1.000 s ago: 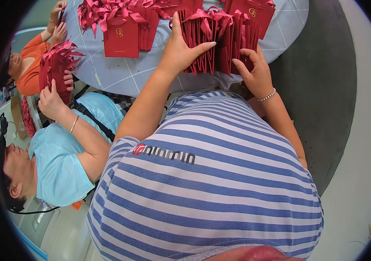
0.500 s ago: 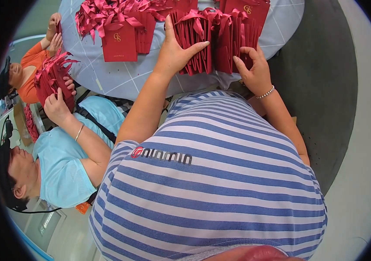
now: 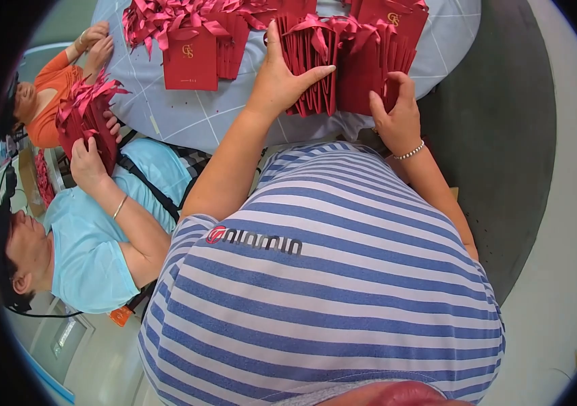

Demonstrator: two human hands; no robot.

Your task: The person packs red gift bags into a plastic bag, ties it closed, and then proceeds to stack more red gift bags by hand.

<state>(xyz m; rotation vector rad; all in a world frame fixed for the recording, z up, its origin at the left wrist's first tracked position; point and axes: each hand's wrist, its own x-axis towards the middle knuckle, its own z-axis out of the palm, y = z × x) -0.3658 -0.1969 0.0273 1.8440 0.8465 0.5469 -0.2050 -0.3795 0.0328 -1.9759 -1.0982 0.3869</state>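
A row of dark red paper bags (image 3: 309, 78) with pink-red ribbons stands upright near the table's front edge. My left hand (image 3: 279, 82) grips the left part of the row, its thumb across the near edges and its fingers along the left side. At the right part, the broad face of one red bag (image 3: 361, 80) shows beside a gap in the row. My right hand (image 3: 399, 116) holds the bags there with bent fingers and thumb. Some of its fingertips are hidden behind the bags.
More red bags (image 3: 190, 62) with a heap of ribbons (image 3: 167, 20) lie on the light checked tablecloth (image 3: 187, 115). At left, a person in light blue holds a bunch of red bags (image 3: 87, 128). Beyond sits a person in orange (image 3: 55, 91).
My right hand has shifted slightly right, and more of the bag face beside its thumb shows. The scene has shifted a little in view. The hands of the person in orange have moved.
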